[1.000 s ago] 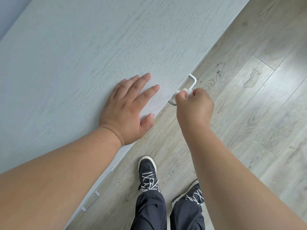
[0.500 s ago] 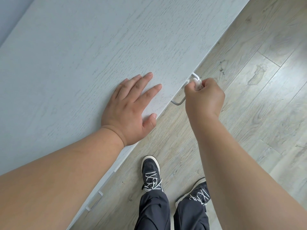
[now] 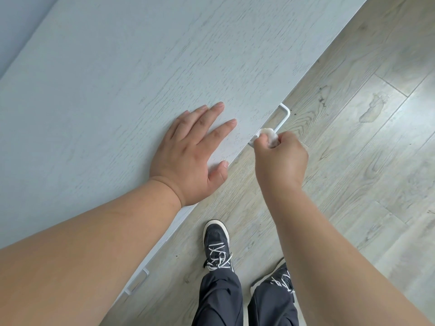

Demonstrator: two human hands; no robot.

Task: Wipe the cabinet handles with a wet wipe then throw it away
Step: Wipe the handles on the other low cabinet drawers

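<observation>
In the head view the right hand [image 3: 280, 158] has its grip clenched round a bunched white wet wipe [image 3: 269, 135], pressing it onto the near end of the white bar handle [image 3: 282, 117] at the cabinet's front edge, while the left hand [image 3: 190, 154] lies flat, fingers straight, on the cabinet top [image 3: 117, 90]. To do this stroke well, I judge the wipe should wrap right round the bar and be drawn along its full length to the far corner. The wipe sits at the very front of the grip, pinched between thumb and fingers and touching the bar; a second handle [image 3: 137, 282] waits lower along the same front.
</observation>
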